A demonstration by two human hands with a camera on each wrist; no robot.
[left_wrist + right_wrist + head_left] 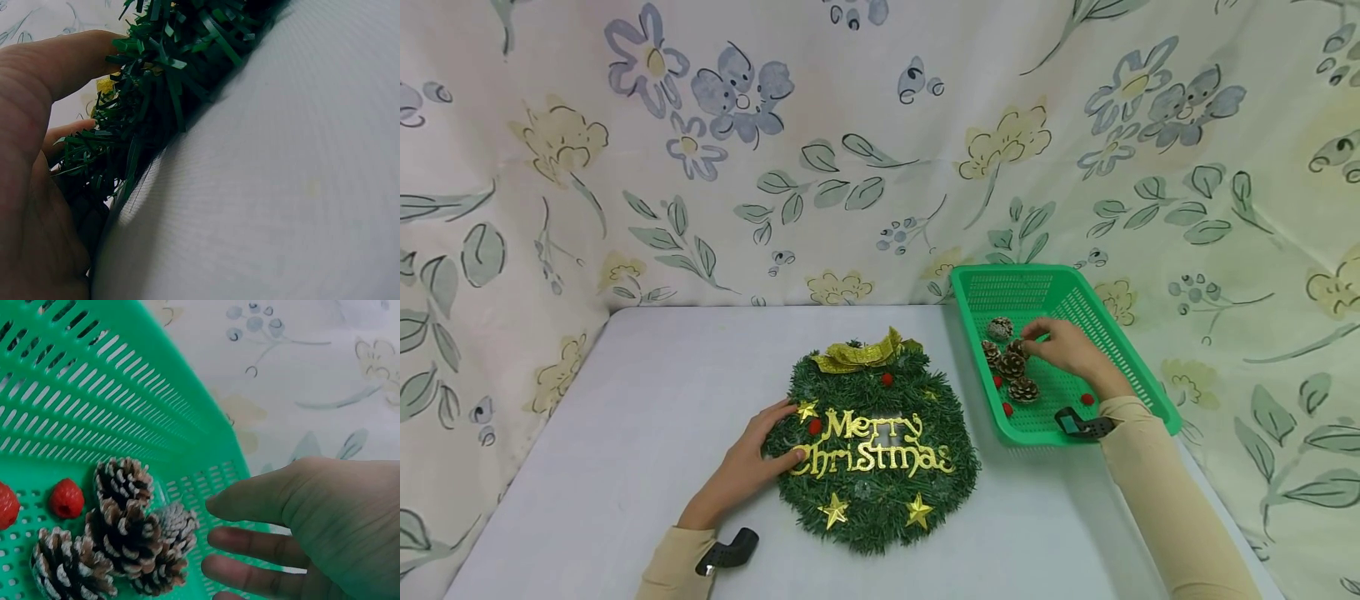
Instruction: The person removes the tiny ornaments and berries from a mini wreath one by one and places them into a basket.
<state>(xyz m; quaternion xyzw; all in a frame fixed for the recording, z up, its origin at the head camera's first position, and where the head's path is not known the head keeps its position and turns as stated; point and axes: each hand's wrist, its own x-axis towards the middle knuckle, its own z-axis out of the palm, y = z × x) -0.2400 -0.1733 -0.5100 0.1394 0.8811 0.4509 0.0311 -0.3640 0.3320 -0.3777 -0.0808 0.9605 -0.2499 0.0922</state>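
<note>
A green tinsel wreath with gold "Merry Christmas" lettering lies on the white table. My left hand holds its left edge, the thumb over the rim by the lettering; the left wrist view shows thumb and fingers around the green strands. Over the green basket at right, my right hand hovers beside several pine cones. In the right wrist view its thumb and fingers are loosely bent, just apart from the frosted cones, with nothing between them.
Small red berry-like balls lie in the basket near the cones. The wreath carries a gold bow, gold stars and red balls. A flowered cloth hangs behind the white table.
</note>
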